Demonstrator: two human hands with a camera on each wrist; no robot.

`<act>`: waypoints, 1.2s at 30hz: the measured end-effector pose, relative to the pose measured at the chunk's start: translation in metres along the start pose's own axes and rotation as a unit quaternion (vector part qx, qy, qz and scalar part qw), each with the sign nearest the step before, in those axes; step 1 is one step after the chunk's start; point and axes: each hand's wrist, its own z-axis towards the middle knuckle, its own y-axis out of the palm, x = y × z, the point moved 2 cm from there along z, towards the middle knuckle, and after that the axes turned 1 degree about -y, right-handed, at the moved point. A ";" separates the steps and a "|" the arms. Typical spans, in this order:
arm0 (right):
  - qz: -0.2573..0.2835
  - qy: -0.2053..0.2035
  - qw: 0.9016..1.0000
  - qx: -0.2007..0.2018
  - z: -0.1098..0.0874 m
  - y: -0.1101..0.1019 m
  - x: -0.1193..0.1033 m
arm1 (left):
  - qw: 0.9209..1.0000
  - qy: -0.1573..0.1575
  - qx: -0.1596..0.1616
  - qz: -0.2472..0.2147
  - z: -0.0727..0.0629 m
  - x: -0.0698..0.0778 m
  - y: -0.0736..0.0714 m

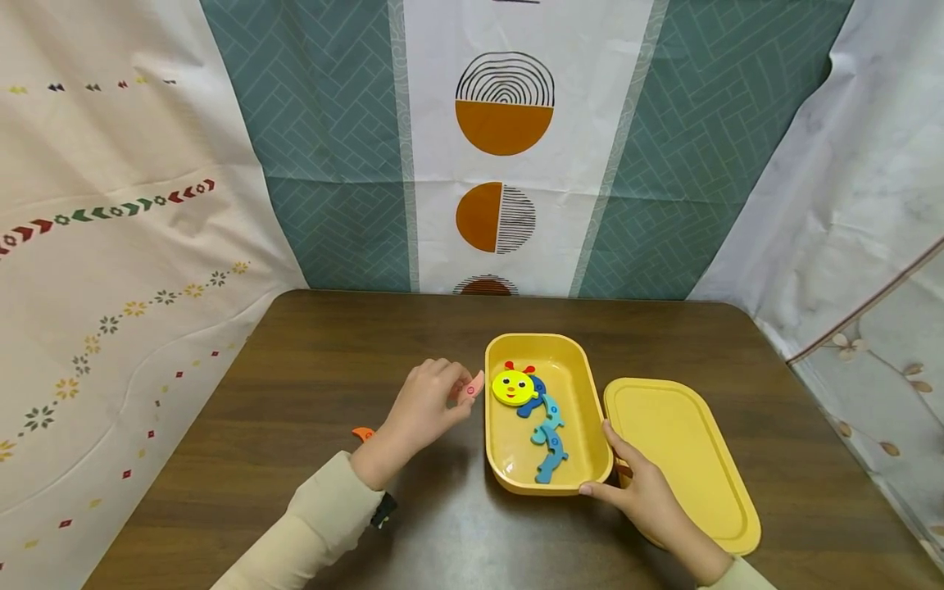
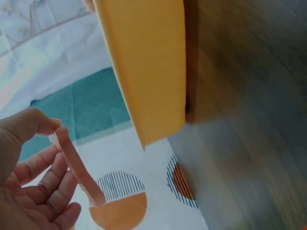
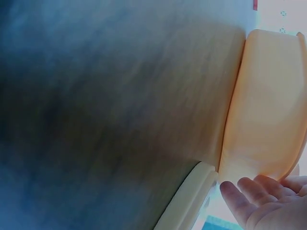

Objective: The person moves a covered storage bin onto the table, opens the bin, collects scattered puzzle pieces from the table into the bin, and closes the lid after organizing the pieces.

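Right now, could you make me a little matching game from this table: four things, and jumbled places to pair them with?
Things
1. pink piece
2. smiling yellow face
3. yellow lid
4. orange piece

Places
A. on the table, right of the box
B. inside the box
C. on the table, left of the box
D. held in the left hand

Pairs: 1-D, 2-B, 3-A, 4-C

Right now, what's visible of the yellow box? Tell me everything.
The box is yellow, seemingly plastic, glossy inside, oblong with rounded corners and walls flaring toward the rim. It stands upright, uncovered, on the table. A smiling yellow face and blue pieces lie inside. The right hand touches its near right corner.
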 end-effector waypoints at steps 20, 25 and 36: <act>-0.012 0.011 1.000 -0.006 0.003 0.000 0.001 | 0.993 0.115 -0.019 0.000 -0.007 0.027 0.024; -0.015 0.006 1.000 -0.003 0.002 0.001 0.002 | 0.992 0.122 -0.041 -0.006 -0.006 0.030 0.031; -0.013 0.003 1.000 -0.002 0.001 0.000 0.003 | 0.982 0.173 -0.070 0.004 -0.002 0.041 0.049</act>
